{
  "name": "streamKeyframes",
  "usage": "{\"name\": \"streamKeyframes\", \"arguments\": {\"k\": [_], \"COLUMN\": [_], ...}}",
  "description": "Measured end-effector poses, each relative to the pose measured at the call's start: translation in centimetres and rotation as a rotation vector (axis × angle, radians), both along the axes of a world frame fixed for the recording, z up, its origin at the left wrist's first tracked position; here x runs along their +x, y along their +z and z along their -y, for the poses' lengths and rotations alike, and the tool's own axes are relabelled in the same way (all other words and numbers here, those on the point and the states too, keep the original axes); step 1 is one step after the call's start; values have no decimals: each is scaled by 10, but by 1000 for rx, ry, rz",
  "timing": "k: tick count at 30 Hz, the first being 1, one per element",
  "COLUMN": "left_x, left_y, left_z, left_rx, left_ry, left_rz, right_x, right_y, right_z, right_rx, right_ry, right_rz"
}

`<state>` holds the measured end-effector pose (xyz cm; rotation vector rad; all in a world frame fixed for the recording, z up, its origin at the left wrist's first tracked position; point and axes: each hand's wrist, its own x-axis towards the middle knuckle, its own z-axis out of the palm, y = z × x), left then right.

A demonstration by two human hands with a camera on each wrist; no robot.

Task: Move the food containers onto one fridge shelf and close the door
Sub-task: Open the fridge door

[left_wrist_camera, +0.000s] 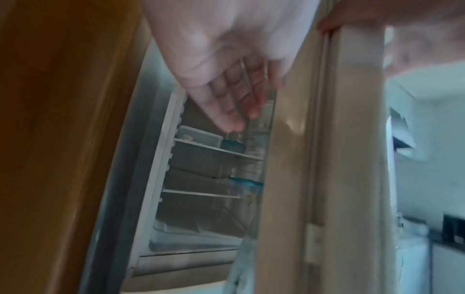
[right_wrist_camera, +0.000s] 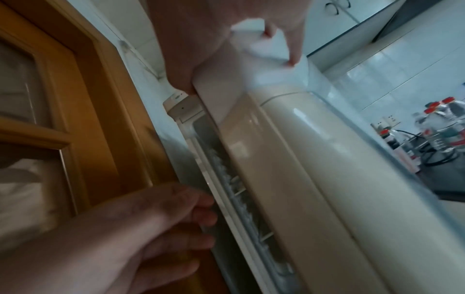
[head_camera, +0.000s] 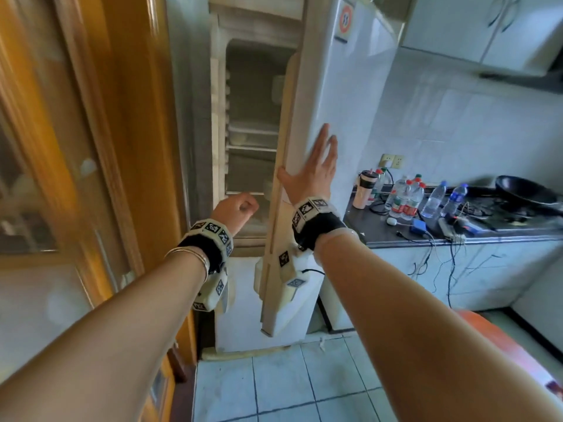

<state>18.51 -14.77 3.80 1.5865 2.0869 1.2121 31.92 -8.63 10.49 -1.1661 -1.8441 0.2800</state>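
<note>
Fridge door point(head_camera: 344, 95), centre frame, stands ajar under your flat, spread right hand point(head_camera: 315, 166); push steadily until it seals. Pull your loosely curled, empty left hand point(head_camera: 236, 208) clear of the gap; food containers point(left_wrist_camera: 198, 137) sit on the middle shelf point(left_wrist_camera: 219, 150).

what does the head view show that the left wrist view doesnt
Only the head view shows the right hand spread flat on the fridge door's outer face, and the counter with water bottles and a black pan. Only the left wrist view shows a white-lidded container and a blue-lidded one on one shelf. Both show the door partly open and the left hand holding nothing.
</note>
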Motion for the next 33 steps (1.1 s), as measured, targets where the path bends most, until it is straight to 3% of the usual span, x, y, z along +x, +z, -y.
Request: {"name": "streamKeyframes", "arguments": {"k": [4,8,21,29,33], "left_x": [15,49,167,183,176], "left_y": [-10,-17,-25,-27,-28], "left_z": [-5,-15,-47,-56,-56], "left_rx": [-218,-281,-380,-387,-403], "left_ry": [18,41,-13,10,-2], "left_rz": [-220,-352,-366,-390,-419], "right_x": [47,97,281,341,350], "right_y": [-1,-5,-11,-3,-2], "right_z": [6,12,-18,-64,-70], "right_rx": [-46,-68,-162,-200,-171], "right_ry": [57,31,-342,-500,-518], "right_rz": [-67,-128,-248,-251,-156]}}
